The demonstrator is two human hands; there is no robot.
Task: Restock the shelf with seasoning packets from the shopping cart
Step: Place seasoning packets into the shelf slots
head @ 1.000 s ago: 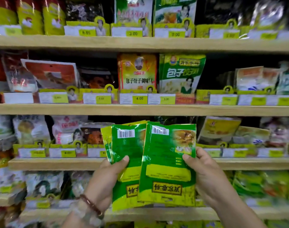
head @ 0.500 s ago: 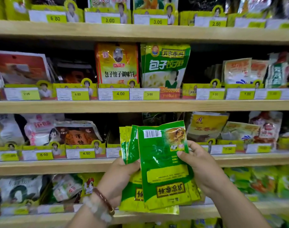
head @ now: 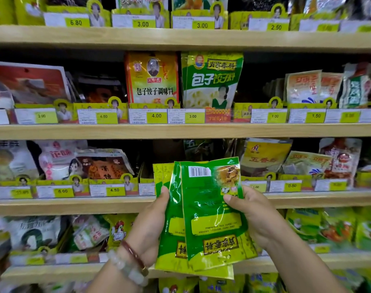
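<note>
Packets (head: 210, 210) held upright before the shelf (head: 74, 205), printing upside down.
Left hand (head: 150, 227) grips the rear packets, right hand (head: 256, 216) pinches the front one; the dark gap lies directly behind, above both hands, the right slightly nearer.

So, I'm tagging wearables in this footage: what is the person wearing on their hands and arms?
The left hand has two bracelets at its wrist: a thin dark reddish-brown bead bracelet and, just below it, a chunkier bracelet of pale, milky translucent beads. The right hand shows no ring, watch or bracelet. Both forearms are bare; no sleeves reach into view.
</note>
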